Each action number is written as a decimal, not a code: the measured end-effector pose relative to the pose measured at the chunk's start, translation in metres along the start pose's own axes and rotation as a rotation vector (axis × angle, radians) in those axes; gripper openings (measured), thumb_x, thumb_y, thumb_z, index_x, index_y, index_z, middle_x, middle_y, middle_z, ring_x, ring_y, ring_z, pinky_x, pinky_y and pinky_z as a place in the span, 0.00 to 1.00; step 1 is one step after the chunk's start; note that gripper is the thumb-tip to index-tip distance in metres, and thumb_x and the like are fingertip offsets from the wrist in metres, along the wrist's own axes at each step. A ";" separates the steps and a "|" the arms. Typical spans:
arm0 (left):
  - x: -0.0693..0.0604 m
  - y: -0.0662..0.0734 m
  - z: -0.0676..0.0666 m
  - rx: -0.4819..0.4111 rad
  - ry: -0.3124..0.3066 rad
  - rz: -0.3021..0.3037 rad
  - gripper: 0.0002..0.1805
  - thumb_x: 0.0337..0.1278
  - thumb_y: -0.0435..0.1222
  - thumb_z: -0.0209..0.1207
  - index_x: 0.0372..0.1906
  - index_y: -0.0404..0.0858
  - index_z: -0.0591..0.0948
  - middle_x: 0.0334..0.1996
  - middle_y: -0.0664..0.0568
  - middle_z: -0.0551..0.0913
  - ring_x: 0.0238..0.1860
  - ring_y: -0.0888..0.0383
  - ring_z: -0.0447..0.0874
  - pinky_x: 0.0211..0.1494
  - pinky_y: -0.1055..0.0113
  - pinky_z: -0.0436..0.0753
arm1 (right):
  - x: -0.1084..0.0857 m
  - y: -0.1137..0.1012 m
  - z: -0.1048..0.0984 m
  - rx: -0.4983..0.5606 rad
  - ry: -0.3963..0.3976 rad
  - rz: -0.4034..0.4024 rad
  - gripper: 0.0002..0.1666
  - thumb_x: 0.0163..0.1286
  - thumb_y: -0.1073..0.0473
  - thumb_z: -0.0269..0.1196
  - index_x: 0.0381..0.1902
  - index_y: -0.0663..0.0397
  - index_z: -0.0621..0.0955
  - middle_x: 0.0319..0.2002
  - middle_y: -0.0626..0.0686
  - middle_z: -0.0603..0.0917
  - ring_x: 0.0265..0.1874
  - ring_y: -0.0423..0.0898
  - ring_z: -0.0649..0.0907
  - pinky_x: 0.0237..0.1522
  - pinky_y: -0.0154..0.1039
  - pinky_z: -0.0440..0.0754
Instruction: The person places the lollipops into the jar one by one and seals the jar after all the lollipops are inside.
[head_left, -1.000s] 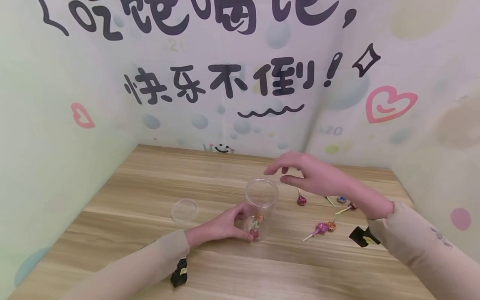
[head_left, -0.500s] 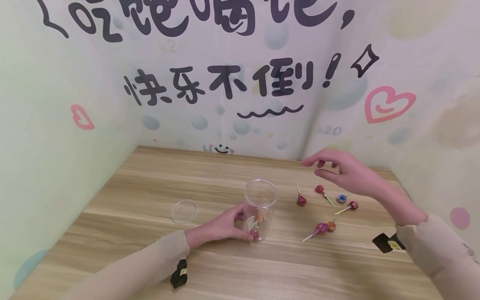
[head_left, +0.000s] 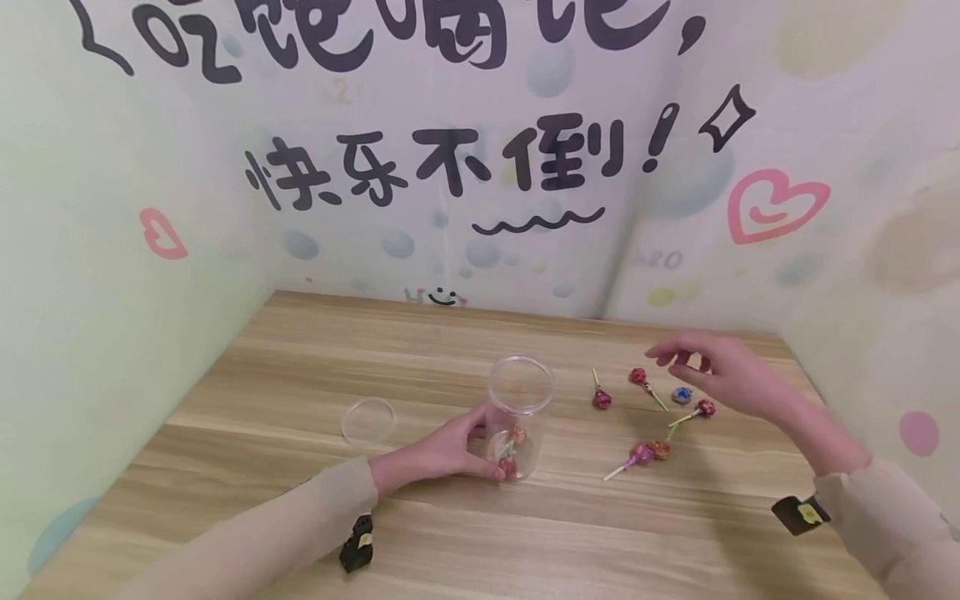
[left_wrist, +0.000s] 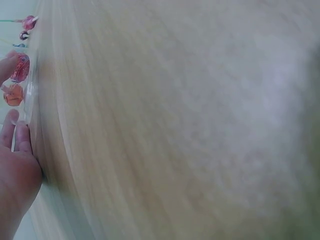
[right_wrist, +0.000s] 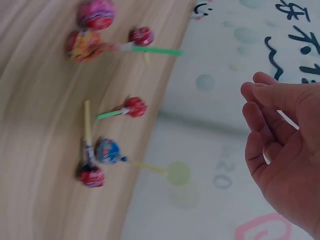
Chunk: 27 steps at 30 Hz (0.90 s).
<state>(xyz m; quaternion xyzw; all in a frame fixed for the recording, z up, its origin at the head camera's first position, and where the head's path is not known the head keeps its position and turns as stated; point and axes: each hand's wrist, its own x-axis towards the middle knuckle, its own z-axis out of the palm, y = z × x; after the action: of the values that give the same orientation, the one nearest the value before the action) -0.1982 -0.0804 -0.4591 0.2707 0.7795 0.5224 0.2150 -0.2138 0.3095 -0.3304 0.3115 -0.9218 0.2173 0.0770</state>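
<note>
In the head view, my left hand [head_left: 442, 452] grips the lower side of an upright clear plastic jar [head_left: 534, 425] with its top uncovered. Inside lie an orange lollipop [head_left: 518, 434] and a red lollipop [head_left: 507, 467]. My right hand [head_left: 723, 372] hovers with loosely bent fingers and holds nothing, as the right wrist view also shows. Below and around it lie a red lollipop with a green stick [head_left: 637, 377], a blue lollipop [head_left: 682, 395] and a dark red lollipop [head_left: 705, 407]. A purple lollipop [head_left: 641, 454] touches an orange-wrapped lollipop [head_left: 660, 450] nearer the front.
A round clear lid [head_left: 368, 422] lies flat on the wooden table [head_left: 300, 533], left of the jar. Another dark red lollipop [head_left: 602, 400] lies between the jar and the group. Printed cloth walls [head_left: 420, 250] stand behind the table and along both sides.
My right hand has moved from beside the jar's mouth to the right, then come lower over the lollipops. My left hand and the jar stay in place.
</note>
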 end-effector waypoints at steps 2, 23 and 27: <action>-0.001 0.000 0.000 -0.002 0.002 -0.009 0.46 0.44 0.36 0.75 0.70 0.46 0.65 0.67 0.49 0.73 0.66 0.48 0.73 0.74 0.46 0.64 | -0.007 0.007 0.004 -0.012 0.000 0.027 0.17 0.65 0.67 0.66 0.49 0.44 0.84 0.38 0.39 0.86 0.34 0.29 0.78 0.29 0.29 0.75; -0.001 0.002 -0.002 0.025 0.007 0.002 0.50 0.45 0.39 0.75 0.74 0.49 0.61 0.68 0.52 0.72 0.67 0.51 0.74 0.72 0.52 0.68 | -0.069 0.068 0.037 -0.032 0.016 0.220 0.14 0.60 0.68 0.68 0.45 0.56 0.85 0.36 0.50 0.88 0.32 0.27 0.79 0.30 0.29 0.79; -0.001 0.003 -0.002 0.030 0.003 0.009 0.50 0.45 0.39 0.75 0.74 0.49 0.61 0.68 0.52 0.72 0.66 0.52 0.74 0.72 0.52 0.68 | -0.076 0.076 0.041 -0.046 -0.003 0.256 0.13 0.61 0.65 0.69 0.45 0.55 0.85 0.35 0.48 0.88 0.32 0.25 0.77 0.31 0.29 0.80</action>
<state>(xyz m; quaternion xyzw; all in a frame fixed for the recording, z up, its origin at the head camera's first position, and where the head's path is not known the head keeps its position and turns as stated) -0.1983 -0.0816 -0.4557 0.2767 0.7862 0.5122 0.2075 -0.1995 0.3865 -0.4146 0.1898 -0.9589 0.2038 0.0544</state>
